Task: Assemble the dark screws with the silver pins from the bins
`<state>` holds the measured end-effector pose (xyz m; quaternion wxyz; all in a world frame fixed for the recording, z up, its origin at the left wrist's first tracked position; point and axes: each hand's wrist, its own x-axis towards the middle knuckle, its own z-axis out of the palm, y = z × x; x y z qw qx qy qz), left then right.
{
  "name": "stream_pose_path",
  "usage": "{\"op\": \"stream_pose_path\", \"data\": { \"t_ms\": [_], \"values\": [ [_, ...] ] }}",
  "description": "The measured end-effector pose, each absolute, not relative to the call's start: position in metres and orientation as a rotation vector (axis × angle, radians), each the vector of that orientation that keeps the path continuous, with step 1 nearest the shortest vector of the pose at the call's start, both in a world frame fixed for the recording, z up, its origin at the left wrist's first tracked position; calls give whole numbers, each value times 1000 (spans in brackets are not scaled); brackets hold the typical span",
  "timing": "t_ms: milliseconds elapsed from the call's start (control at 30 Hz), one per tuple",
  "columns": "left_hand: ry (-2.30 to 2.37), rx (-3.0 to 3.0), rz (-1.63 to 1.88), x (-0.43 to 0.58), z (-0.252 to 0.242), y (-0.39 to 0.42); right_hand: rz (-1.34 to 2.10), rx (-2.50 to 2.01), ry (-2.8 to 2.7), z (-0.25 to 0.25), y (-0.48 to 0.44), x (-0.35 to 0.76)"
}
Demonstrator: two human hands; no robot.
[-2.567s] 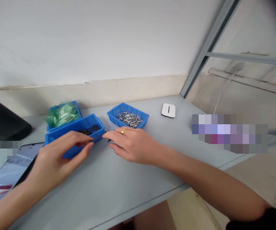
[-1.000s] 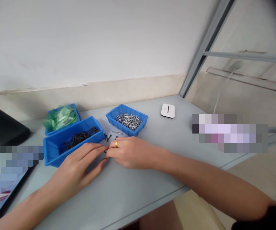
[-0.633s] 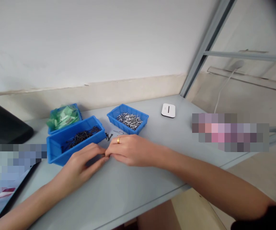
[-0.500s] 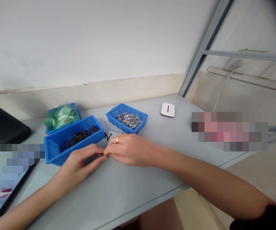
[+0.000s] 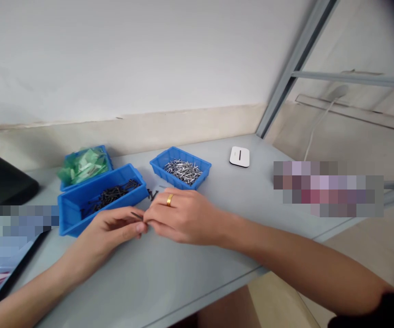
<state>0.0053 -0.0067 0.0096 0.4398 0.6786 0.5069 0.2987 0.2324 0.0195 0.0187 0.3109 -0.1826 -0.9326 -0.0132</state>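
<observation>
My left hand point(image 5: 110, 230) and my right hand point(image 5: 183, 216) meet fingertip to fingertip on the grey table point(image 5: 169, 273), just in front of a blue bin of black screws point(image 5: 97, 200). My left fingers pinch a thin dark screw point(image 5: 136, 215) whose end sticks out toward the bin. My right hand, wearing a gold ring, has its fingers curled and pinched against the same spot. A few loose black screws point(image 5: 152, 195) lie on the table behind my right hand.
A smaller blue bin of silver screws point(image 5: 181, 167) stands behind my right hand. A blue bin with green bags point(image 5: 82, 165) is at the back left. A small white device point(image 5: 240, 156) lies farther right. A dark object point(image 5: 2, 182) sits at far left.
Both hands drew back from the bin of black screws toward me and closed together; the left fingers, flatter before, have curled into a pinch with a dark screw showing.
</observation>
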Motion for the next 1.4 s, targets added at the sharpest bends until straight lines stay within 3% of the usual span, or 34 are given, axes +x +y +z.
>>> {"op": "stream_pose_path", "data": {
  "t_ms": [600,900,1400],
  "values": [
    [1186,2011,548,16,10,-18,59,-513,-2717,27,19,238],
    [1246,1937,660,14,9,-12,7,-628,-2680,24,25,243],
    [1403,2358,861,13,23,-14,35,-733,-2594,26,21,240]
  ]
}}
